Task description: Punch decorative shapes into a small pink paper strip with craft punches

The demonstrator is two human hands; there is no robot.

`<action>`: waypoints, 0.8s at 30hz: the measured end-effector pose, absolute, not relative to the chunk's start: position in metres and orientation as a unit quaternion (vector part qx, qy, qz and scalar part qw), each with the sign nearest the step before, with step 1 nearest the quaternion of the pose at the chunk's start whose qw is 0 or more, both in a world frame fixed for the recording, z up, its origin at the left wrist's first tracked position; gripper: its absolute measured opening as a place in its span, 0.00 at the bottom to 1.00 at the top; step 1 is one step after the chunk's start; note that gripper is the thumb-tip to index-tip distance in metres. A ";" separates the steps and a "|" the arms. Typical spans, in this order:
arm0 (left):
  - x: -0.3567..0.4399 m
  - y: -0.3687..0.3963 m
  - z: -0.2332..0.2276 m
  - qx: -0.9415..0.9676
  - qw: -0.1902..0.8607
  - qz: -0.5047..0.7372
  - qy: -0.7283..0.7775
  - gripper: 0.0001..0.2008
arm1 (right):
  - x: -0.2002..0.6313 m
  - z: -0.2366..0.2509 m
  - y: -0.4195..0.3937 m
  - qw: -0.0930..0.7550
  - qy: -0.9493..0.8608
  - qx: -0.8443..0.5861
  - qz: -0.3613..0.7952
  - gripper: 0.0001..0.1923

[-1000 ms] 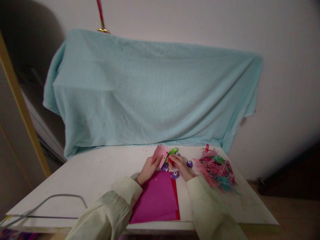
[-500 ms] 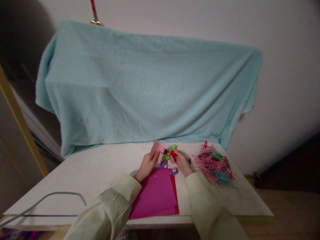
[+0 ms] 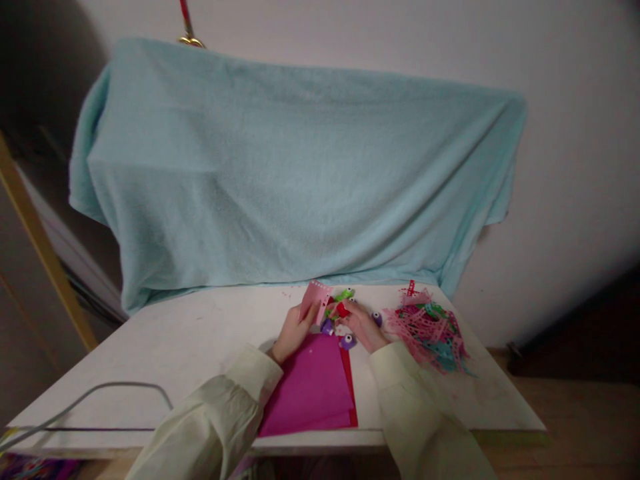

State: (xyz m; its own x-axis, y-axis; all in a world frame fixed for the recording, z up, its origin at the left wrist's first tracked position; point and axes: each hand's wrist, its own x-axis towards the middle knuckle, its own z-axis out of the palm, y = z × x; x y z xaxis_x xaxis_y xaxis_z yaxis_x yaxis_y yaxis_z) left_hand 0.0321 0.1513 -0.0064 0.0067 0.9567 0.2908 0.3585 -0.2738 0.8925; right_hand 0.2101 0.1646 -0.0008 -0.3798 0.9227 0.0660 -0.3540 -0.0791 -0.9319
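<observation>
Narrowing the gap beyond the magenta sheets (image 3: 309,387).
The left hand (image 3: 291,335) pinches the pink paper (image 3: 312,296) over the table (image 3: 190,333); the right hand (image 3: 365,327), fingers closed on a small red piece (image 3: 343,309), has shifted nearer the paper's holed edge (touching or not, I cannot tell), bringing both close together. A green piece (image 3: 345,293) shows beyond.

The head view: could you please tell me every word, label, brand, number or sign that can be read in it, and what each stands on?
None can be read.
Pink paper, purple sheet, blue towel: no lettering shows.
Small purple things: eye-like round marks; any print is too small to read.
Colourful item at the lower left: too dark and blurred to tell whether it bears print.
</observation>
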 end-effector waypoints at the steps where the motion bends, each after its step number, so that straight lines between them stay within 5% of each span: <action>1: 0.032 0.152 -0.008 0.640 0.313 0.478 0.513 0.24 | 0.210 -0.001 0.163 0.467 -0.494 -0.288 0.674 0.16; 17: 0.034 0.149 -0.013 0.685 0.331 0.457 0.461 0.22 | 0.210 -0.008 0.170 0.525 -0.483 -0.332 0.617 0.16; 24: 0.032 0.153 -0.016 0.671 0.323 0.469 0.474 0.22 | 0.207 -0.012 0.172 0.455 -0.552 -0.372 0.591 0.24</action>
